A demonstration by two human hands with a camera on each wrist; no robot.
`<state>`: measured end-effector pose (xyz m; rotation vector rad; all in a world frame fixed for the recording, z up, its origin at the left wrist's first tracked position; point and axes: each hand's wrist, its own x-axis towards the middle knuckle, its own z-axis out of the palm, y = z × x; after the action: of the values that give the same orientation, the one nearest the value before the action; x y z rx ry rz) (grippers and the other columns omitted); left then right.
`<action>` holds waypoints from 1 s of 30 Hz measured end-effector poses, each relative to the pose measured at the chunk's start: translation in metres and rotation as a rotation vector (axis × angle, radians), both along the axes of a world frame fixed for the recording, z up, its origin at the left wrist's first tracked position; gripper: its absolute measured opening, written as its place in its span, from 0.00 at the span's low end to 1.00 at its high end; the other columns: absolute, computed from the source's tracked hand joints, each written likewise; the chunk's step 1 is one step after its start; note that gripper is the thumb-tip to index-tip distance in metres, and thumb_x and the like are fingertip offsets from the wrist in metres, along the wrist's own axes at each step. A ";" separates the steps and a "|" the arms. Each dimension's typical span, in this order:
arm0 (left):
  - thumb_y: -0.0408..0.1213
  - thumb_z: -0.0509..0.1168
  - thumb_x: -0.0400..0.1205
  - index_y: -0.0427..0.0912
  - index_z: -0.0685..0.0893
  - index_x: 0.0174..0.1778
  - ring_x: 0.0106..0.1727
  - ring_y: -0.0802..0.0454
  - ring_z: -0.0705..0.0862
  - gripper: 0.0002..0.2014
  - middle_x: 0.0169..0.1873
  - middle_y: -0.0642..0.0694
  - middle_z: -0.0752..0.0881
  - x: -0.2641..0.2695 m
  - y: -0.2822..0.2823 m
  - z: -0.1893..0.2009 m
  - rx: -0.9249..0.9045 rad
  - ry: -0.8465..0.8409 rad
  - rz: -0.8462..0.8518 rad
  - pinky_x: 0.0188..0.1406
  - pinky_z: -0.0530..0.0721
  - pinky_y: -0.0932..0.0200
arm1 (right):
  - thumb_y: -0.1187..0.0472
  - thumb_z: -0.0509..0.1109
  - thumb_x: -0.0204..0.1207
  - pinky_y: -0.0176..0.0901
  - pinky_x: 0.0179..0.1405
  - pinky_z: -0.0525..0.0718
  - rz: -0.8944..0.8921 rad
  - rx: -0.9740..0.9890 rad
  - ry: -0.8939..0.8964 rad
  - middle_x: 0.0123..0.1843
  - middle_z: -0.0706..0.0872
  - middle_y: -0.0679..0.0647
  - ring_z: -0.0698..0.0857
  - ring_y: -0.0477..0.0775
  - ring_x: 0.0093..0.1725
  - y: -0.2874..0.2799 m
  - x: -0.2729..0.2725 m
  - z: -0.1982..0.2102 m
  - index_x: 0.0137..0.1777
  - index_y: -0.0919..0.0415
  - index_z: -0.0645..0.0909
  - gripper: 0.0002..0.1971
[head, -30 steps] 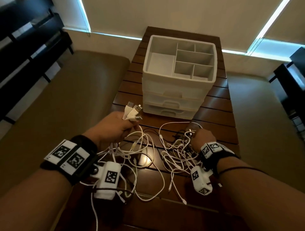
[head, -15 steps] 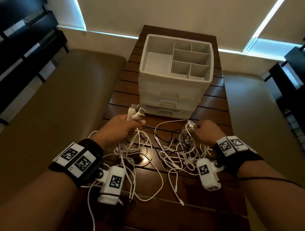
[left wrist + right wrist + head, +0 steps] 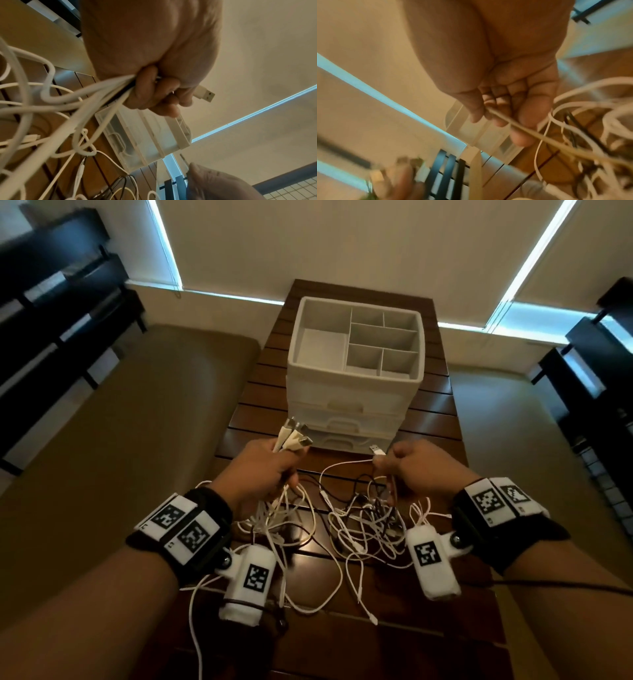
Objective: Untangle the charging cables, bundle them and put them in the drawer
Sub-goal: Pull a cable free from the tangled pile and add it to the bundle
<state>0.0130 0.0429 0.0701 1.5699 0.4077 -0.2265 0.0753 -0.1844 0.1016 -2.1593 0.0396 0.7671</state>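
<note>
Cables tangled on table (drawer unit behind); both hands grip plug ends.

Glossy slatted wooden table, matt white plastic drawer unit

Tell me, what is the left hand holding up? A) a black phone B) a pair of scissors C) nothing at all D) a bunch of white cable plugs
D: the left hand grips several white cables, and their plugs stick up out of the fist in front of the drawer unit.
</note>
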 end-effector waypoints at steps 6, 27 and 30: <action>0.40 0.69 0.81 0.44 0.85 0.39 0.18 0.61 0.67 0.06 0.18 0.57 0.74 -0.003 -0.015 -0.003 -0.041 0.015 0.035 0.16 0.65 0.67 | 0.72 0.68 0.78 0.35 0.30 0.86 -0.006 0.317 0.025 0.42 0.87 0.64 0.90 0.52 0.35 0.008 -0.020 0.002 0.52 0.71 0.80 0.05; 0.44 0.64 0.84 0.40 0.80 0.42 0.23 0.57 0.73 0.11 0.28 0.49 0.80 0.001 -0.054 -0.012 -0.342 -0.026 0.067 0.21 0.68 0.63 | 0.52 0.81 0.63 0.60 0.41 0.89 -0.057 0.297 -0.299 0.40 0.90 0.59 0.90 0.58 0.38 0.041 -0.046 -0.039 0.44 0.58 0.78 0.17; 0.46 0.61 0.85 0.40 0.77 0.39 0.23 0.56 0.71 0.14 0.27 0.46 0.78 0.004 -0.051 -0.012 -0.364 -0.017 0.095 0.25 0.66 0.60 | 0.56 0.75 0.74 0.54 0.42 0.89 0.106 0.253 -0.196 0.41 0.90 0.61 0.90 0.55 0.38 0.036 -0.046 -0.042 0.46 0.63 0.78 0.12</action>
<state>0.0171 -0.0084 0.0583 1.1921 0.4019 -0.2010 0.0294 -0.1486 0.0597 -1.9953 -0.2619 0.5820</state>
